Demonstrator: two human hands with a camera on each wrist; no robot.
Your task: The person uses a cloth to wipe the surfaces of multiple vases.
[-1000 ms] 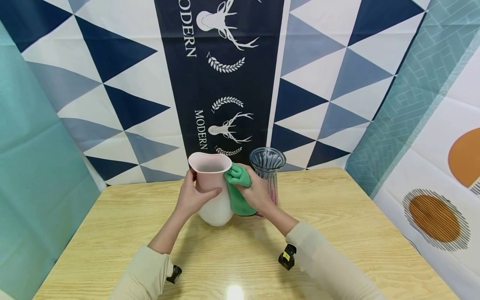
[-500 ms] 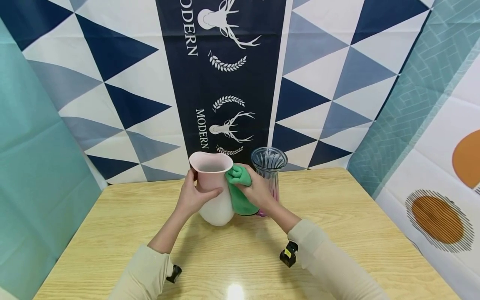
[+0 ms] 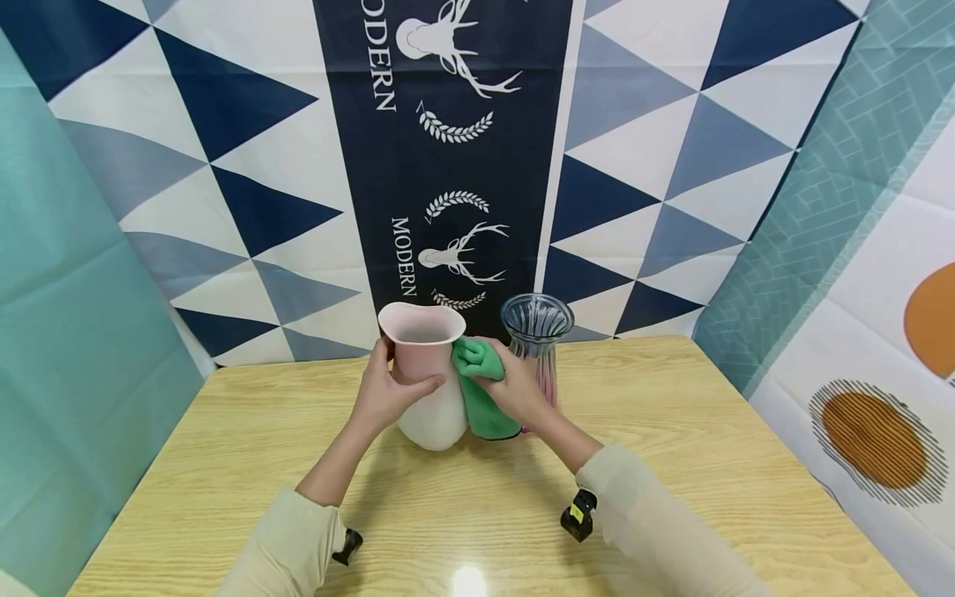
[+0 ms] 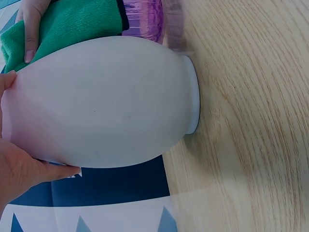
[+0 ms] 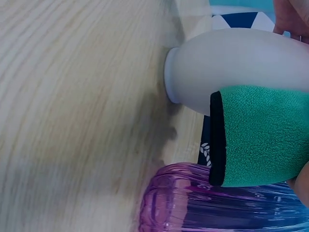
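Bench [image 3: 462, 514]: wood-grained, carries both vases. Pale vase [image 3: 433, 421]: mouth up near the back edge. Glass vase [image 3: 537, 321]: just right of it, blue rim, pink-purple base. Green cloth [image 3: 490, 412]: between them, along the pale vase's right side. Left hand [image 3: 388, 391]: fingers clasp the pale vase's neck. Right hand [image 3: 520, 391]: fingers grip the bunched cloth. Change: cloth slightly lower than 0.5 s ago, pale vase steady; judged a downward stroke, wiping under way.

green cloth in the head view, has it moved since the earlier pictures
Yes, slightly: the green cloth now sits a little lower in the picture, judged against the standing glass vase.
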